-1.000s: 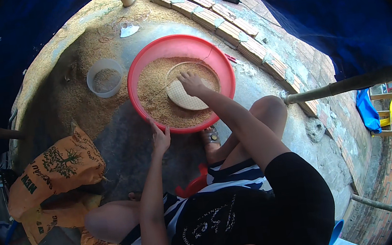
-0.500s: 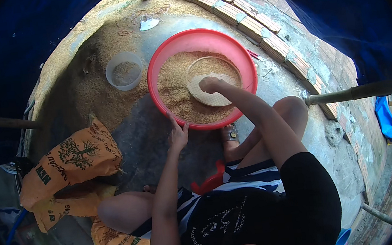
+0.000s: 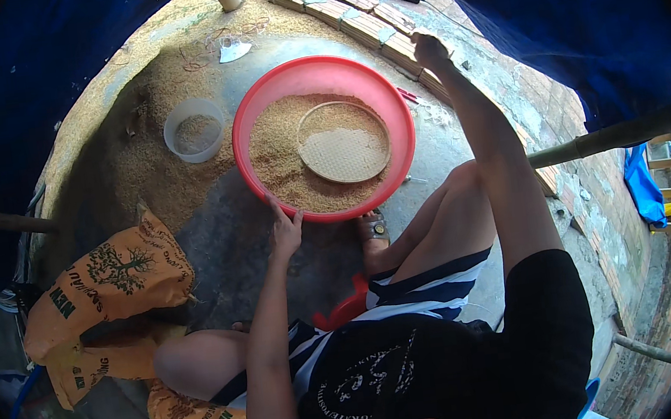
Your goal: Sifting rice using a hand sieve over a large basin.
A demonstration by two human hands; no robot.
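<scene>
A large round red basin (image 3: 243, 137) sits on the ground before me, with tan grain husks (image 3: 274, 146) spread inside. On the husks, toward the right, rests a round woven sieve (image 3: 344, 155); part of its mesh shows bare and husks cover its far part. My left hand (image 3: 287, 233) grips the basin's near left rim. Away from the basin, my right hand (image 3: 431, 49) is stretched out to the far right above the row of bricks. Its fingers look closed; whatever is in them, if anything, is too small to make out.
A clear plastic tub (image 3: 194, 131) with some husks stands left of the basin. Orange sacks (image 3: 124, 275) lie at the near left. A curved row of bricks (image 3: 368, 27) borders the far right. Bamboo poles (image 3: 617, 136) and blue tarp (image 3: 512, 15) flank the space.
My right hand has left the sieve and swung out to the far right, over the bricks. The left hand still holds the rim. The whole view has shifted slightly.
</scene>
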